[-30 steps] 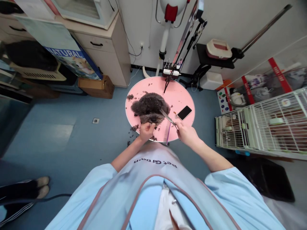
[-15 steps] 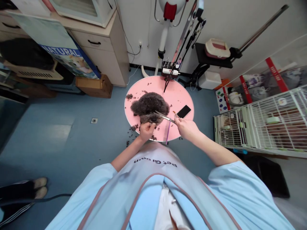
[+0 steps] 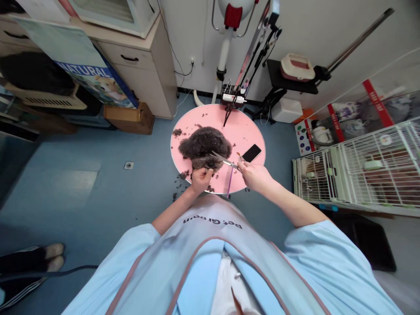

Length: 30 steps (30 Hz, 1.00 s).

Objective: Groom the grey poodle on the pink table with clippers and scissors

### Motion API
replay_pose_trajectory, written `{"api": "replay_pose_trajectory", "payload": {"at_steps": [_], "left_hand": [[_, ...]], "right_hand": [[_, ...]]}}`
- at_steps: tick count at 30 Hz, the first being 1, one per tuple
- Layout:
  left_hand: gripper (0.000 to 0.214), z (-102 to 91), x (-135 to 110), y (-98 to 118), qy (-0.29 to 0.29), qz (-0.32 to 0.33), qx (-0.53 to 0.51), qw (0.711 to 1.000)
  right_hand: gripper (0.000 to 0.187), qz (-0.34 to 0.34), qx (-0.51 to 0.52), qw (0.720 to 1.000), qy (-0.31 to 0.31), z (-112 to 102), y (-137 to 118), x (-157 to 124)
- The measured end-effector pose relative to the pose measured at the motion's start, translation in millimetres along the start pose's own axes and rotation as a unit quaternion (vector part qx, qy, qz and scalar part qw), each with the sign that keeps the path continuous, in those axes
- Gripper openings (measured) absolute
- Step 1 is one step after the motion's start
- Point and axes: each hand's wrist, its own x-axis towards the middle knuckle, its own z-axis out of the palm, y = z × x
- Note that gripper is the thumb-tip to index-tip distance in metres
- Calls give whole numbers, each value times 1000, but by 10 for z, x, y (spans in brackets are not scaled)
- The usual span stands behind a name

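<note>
A dark grey, curly-coated dog (image 3: 206, 142) is on the round pink table (image 3: 183, 120). My left hand (image 3: 201, 178) is closed at the near side of the dog, against the browner fur of what looks like its head. I cannot make out exactly what part the fingers pinch. In my right hand (image 3: 254, 175) is a pair of scissors (image 3: 228, 162), its blades slightly apart and pointing left over the dog's fur. A purple-backed comb (image 3: 229, 181) lies below the scissors. Beside my right hand rests a black-screened phone (image 3: 251, 153).
Clumps of cut fur (image 3: 177, 132) are scattered on the table and floor. A holder with tools (image 3: 233, 97) and black straps stand at the table's far edge. White wire cages (image 3: 367, 168) line the right; a cardboard box (image 3: 129, 119) sits left. Another person's feet (image 3: 55, 257) show lower left.
The scissors' blades look a little wider apart, and my right hand has shifted very slightly left. My left hand and the dog look the same.
</note>
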Motion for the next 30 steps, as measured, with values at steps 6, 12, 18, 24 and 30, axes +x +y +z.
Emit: {"api": "replay_pose_trajectory", "payload": {"at_steps": [6,12,18,24,30], "left_hand": [[58,-2,-2,13,-4,18,2,1000],[58,-7,-3,10,0,10,1,1000],[42,5,-33,-173,1,-108,-79,991],[30,26,2,-241,66,-208,-181,959],[28,-8,7,-256,102,-200,-190,956]], "right_hand": [[31,-4,13,1000,3,43,26,-11],[33,-3,19,1000,6,64,17,-48],[37,70,331,934,117,488,198,173],[33,148,747,647,17,1315,87,419],[34,129,722,676,77,1368,-15,325]]}}
